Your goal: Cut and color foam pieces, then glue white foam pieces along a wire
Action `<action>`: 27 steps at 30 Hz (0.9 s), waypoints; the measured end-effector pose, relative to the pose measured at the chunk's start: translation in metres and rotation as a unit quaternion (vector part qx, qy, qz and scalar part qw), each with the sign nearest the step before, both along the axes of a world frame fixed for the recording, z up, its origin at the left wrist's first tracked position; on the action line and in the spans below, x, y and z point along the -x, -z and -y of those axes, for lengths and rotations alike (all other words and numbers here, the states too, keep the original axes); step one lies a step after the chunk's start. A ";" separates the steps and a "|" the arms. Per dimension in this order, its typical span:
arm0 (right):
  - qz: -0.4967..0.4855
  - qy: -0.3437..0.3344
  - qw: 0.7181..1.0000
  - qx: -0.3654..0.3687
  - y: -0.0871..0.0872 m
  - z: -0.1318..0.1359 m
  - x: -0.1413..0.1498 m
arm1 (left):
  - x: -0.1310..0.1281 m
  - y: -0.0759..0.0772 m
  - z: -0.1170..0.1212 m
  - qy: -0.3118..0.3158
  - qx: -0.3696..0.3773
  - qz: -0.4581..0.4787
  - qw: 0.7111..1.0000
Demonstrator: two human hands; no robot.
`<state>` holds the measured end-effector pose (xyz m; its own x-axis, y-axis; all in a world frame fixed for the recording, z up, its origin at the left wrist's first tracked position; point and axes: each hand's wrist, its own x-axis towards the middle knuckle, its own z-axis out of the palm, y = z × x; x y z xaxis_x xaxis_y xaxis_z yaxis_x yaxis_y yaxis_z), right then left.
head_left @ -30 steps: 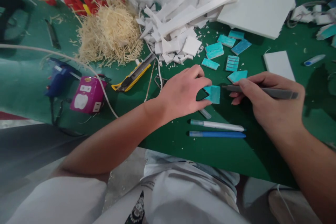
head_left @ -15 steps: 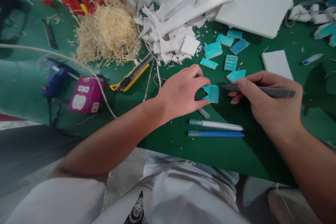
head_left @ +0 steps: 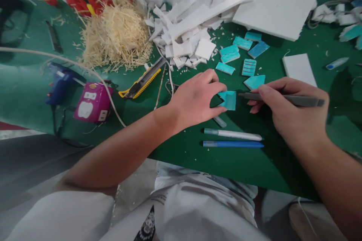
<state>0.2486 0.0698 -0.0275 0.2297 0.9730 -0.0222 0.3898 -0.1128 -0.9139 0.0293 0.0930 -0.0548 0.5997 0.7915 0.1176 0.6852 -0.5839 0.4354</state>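
Observation:
My left hand [head_left: 195,96] pinches a small turquoise foam piece [head_left: 229,100] with a notch in its left side, thumb below and fingers above. In my right hand [head_left: 294,109] is a dark grey marker pen [head_left: 301,100], its tip pointing left, just short of the piece's right edge. Several coloured foam pieces [head_left: 229,53] lie beyond my hands, one of them striped with dark lines [head_left: 249,67]. Nearer to me a white marker [head_left: 233,134] and a blue marker [head_left: 233,144] lie side by side.
White foam scraps [head_left: 183,41] and straw-like shavings [head_left: 120,30] are heaped at the back. On the left are a yellow utility knife [head_left: 143,79], a blue glue gun [head_left: 60,83], a magenta power adapter [head_left: 93,102] and a white cable [head_left: 82,68]. Foam boards [head_left: 277,7] lie back right.
My right hand has shifted slightly to the right with the marker pen, so its tip is farther from the foam piece. My left hand stays in place.

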 end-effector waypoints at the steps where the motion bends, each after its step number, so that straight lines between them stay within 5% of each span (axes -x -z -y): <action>1: -0.004 -0.002 1.000 -0.001 0.000 0.002 -0.001 | 0.000 0.000 0.000 -0.003 -0.001 -0.001 1.000; 27: 0.040 -0.047 0.998 -0.004 0.012 0.015 -0.011 | 0.000 0.000 0.000 -0.015 0.001 -0.008 1.000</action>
